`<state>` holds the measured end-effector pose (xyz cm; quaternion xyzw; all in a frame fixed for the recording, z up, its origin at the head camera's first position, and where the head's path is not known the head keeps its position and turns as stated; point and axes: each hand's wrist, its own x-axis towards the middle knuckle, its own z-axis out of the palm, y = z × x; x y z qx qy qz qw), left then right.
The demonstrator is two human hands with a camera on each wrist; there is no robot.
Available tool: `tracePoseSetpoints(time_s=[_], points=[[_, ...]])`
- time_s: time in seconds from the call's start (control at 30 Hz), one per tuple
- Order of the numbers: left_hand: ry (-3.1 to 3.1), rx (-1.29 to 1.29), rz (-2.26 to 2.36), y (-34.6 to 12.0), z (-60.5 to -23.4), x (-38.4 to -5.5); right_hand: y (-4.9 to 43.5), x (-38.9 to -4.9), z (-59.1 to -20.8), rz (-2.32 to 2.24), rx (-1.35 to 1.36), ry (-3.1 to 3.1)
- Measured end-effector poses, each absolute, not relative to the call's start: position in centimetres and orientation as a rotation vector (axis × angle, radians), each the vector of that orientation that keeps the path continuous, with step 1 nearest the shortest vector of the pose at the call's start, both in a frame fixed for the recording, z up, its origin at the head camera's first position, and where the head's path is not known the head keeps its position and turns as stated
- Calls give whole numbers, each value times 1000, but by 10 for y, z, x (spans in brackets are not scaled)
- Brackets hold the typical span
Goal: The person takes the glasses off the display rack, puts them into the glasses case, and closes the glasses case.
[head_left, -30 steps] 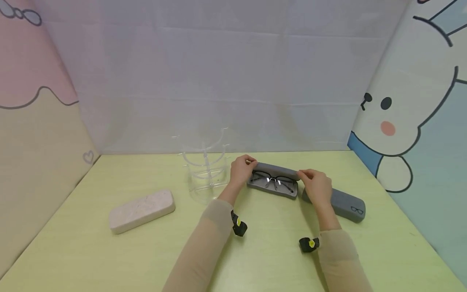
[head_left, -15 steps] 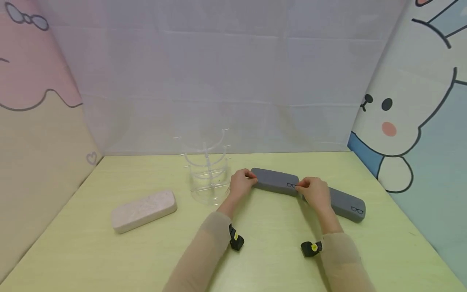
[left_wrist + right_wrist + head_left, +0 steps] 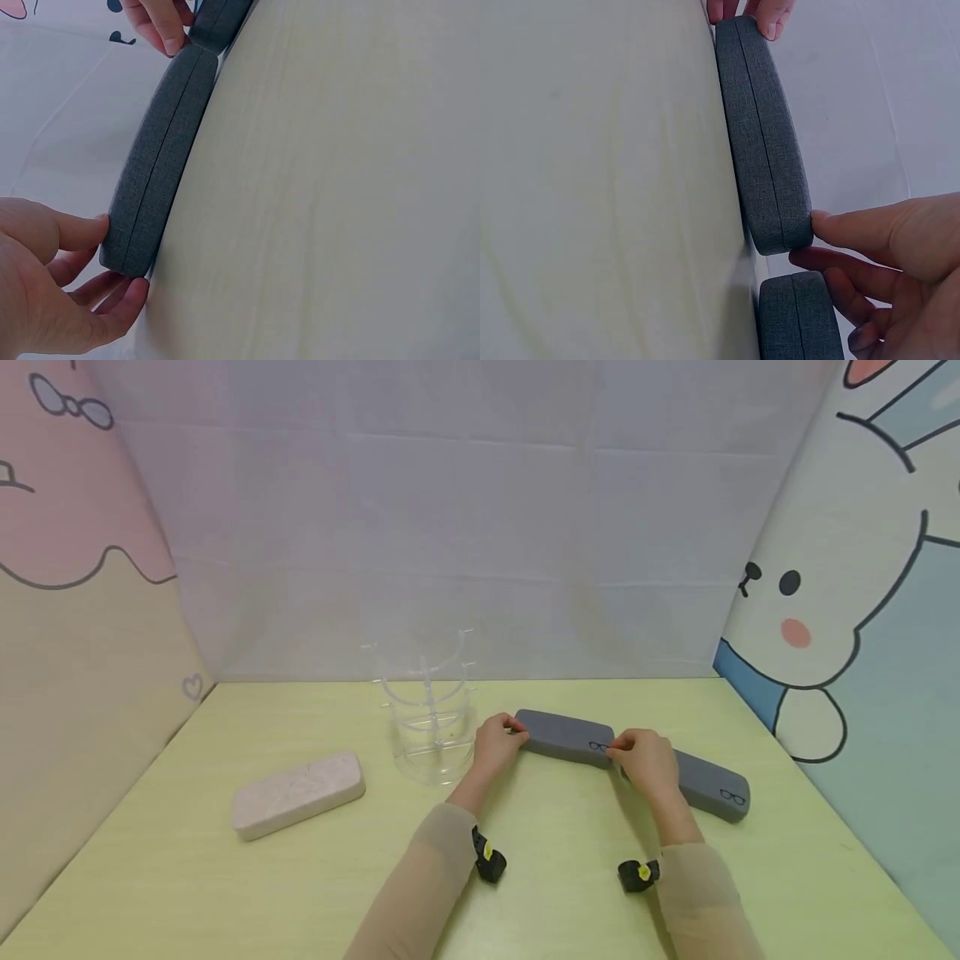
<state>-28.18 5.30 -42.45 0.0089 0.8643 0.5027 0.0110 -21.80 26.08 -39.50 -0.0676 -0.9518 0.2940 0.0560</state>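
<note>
A dark grey glasses case (image 3: 564, 737) lies closed on the table, with a small glasses print near its right end. In the left wrist view its seam runs unbroken along the side. My left hand (image 3: 498, 745) pinches the left end, thumb (image 3: 84, 232) at the lid and fingers curled at the bottom edge. At the right end my right hand (image 3: 648, 764) pinches the case between thumb and index finger. Its other fingers are right by a second grey glasses case (image 3: 711, 783), partly hidden behind that hand in the head view. The black-framed glasses are hidden inside the closed case.
A clear tiered display stand (image 3: 433, 727) stands left of my left hand. Farther left lies a pale speckled glasses case (image 3: 298, 795). Behind the table (image 3: 555, 877) hangs a white cloth backdrop (image 3: 465, 552), with cartoon-printed panels on both sides.
The case lid has come down over the black-framed glasses and now sits shut. Both hands lowered with it and have barely moved since. The head view has tilted slightly.
</note>
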Motion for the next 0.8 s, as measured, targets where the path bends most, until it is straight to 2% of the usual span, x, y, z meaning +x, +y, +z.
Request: tracePoseSetpoints(time_s=[0.23, 0.8], points=[[2649, 50, 1538, 48, -421, -279, 261, -217, -390, 850, -196, -2915], [2714, 383, 1311, 10, -408, -243, 258, -210, -380, 758, -126, -2915]])
